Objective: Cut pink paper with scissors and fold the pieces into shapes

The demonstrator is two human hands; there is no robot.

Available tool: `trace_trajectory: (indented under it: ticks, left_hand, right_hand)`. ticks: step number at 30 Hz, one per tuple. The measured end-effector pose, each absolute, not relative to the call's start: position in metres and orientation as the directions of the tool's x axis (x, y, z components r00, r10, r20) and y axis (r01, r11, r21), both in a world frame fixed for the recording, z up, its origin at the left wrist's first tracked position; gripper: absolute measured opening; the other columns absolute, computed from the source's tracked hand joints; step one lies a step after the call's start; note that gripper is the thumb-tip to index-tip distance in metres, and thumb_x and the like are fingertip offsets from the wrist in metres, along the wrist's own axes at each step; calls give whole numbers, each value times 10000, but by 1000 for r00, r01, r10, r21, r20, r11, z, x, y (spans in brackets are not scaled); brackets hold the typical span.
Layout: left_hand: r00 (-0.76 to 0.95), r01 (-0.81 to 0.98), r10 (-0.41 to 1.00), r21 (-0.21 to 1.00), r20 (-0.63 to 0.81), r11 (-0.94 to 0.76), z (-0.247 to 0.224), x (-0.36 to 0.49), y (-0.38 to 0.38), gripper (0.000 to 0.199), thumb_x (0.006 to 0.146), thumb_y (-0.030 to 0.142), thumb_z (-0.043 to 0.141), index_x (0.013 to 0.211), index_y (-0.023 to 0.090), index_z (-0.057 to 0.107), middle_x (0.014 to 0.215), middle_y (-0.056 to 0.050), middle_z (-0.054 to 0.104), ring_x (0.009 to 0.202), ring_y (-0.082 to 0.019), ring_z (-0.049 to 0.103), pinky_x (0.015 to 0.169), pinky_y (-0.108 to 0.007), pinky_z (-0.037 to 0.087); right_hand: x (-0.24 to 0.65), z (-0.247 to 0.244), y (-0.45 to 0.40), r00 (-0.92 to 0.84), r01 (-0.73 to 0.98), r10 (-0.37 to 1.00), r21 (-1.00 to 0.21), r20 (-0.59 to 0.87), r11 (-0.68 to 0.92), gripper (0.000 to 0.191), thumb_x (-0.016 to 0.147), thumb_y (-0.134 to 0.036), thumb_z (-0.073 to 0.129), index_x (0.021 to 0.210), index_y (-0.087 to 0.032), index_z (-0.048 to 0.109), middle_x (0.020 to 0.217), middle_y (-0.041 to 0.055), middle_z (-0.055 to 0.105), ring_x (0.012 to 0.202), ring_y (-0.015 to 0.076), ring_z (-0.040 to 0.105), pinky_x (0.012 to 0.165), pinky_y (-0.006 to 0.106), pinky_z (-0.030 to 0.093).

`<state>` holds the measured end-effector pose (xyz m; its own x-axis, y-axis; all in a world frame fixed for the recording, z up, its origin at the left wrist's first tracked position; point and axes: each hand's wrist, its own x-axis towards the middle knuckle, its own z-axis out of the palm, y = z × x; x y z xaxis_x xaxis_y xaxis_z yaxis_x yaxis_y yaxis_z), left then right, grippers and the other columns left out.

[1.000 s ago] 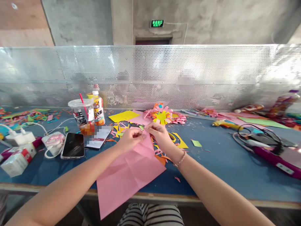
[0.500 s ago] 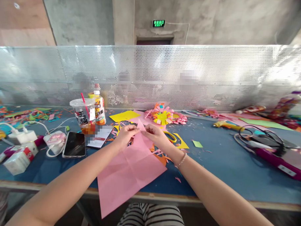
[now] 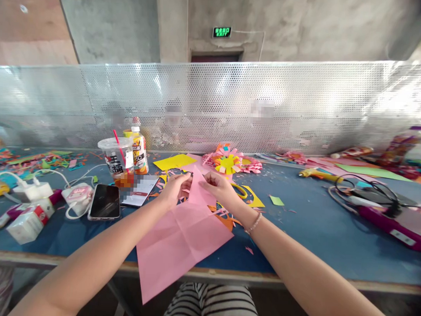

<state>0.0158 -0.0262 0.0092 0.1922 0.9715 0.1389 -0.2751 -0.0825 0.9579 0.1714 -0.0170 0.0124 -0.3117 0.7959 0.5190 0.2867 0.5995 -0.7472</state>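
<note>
A large pink sheet of paper [image 3: 180, 244] with crossing crease lines hangs over the table's front edge. Its far end narrows to a raised, folded tip between my two hands. My left hand [image 3: 176, 188] is curled at the left side of that tip, fingers bent against the paper. On the other side my right hand [image 3: 218, 186] pinches the same tip between thumb and fingers. Just behind the hands lies a paper flower [image 3: 228, 164] in yellow, orange and pink. Yellow-handled scissors [image 3: 241, 191] are partly covered by my right wrist.
To the left stand a plastic cup [image 3: 116, 161] with a red straw and a drink bottle [image 3: 139, 151], near a phone [image 3: 104, 202] and chargers. At right lie a yellow-handled tool [image 3: 318, 174], black cables and a purple-edged device [image 3: 391, 229]. A perforated metal divider [image 3: 212, 107] runs behind.
My left hand has shifted slightly left and its fingers have loosened around the tip. More of the folded pink tip shows between the hands. The sheet's near part stays put.
</note>
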Motion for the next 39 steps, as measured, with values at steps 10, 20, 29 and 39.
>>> trace_trajectory:
  ticks: [10,20,29,39]
  left_hand:
    - [176,-98,944,959,279,-266,2,14,-21,262,616,386,616,653,130,570,578,17,502,494,-85,486,464,-213,401]
    - [125,-129,936,941,330,-314,10,14,-24,271,609,387,628,630,143,511,584,33,481,516,-84,475,488,-212,416]
    - [295,24,895,934,333,-356,7,17,-29,303,664,432,566,616,141,495,550,32,411,470,-66,418,438,-192,375]
    - [319,109,876,904,362,-414,12,16,-32,257,705,385,533,616,148,492,543,27,435,510,-87,457,490,-201,386]
  right_hand:
    - [172,14,-17,-301,236,805,-778,512,583,253,722,-353,523,600,-171,395,580,-44,357,526,73,311,490,221,253]
    - [173,18,-21,-256,147,848,-848,465,509,207,719,-350,518,652,-155,501,602,-28,428,562,90,371,535,231,287]
    - [173,21,-26,-207,158,827,-816,523,555,178,721,-336,518,665,-167,513,617,-21,447,541,85,379,500,223,303]
    - [172,17,-24,-246,158,830,-824,500,543,124,697,-257,519,616,-165,503,596,-23,460,545,84,405,513,219,319]
